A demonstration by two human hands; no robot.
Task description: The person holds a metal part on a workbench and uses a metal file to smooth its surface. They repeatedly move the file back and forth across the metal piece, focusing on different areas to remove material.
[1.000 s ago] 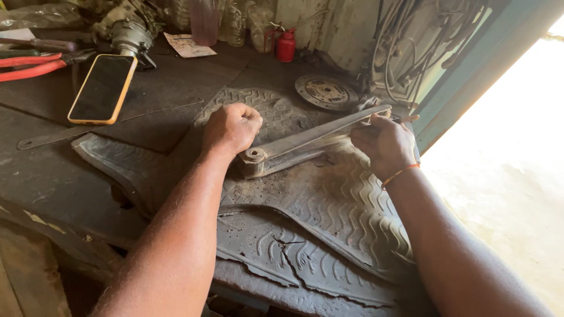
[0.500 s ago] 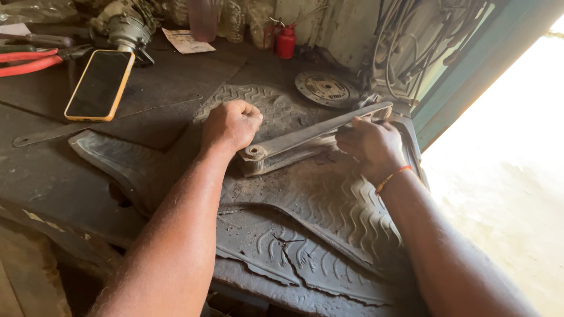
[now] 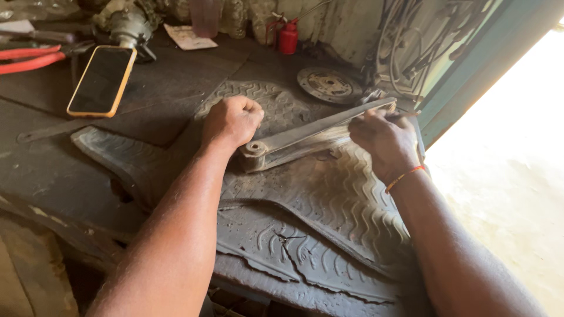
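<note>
We gripped the metal arm (image 3: 311,136), our left hand (image 3: 232,120) fisted at its bushing end, right hand (image 3: 385,138) pinching its far end.

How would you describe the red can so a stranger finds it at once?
Look along the back wall of the bench, past the ribbed mat. The can stands there, small and upright with a thin spout. It alone is bright red among dusty grey bottles.

Open rubber mat (image 3: 329,199) near. Blocked far by clutch disc (image 3: 329,84) and oil can (image 3: 287,36); phone (image 3: 101,81) and pliers (image 3: 29,60) crowding far left.
</note>
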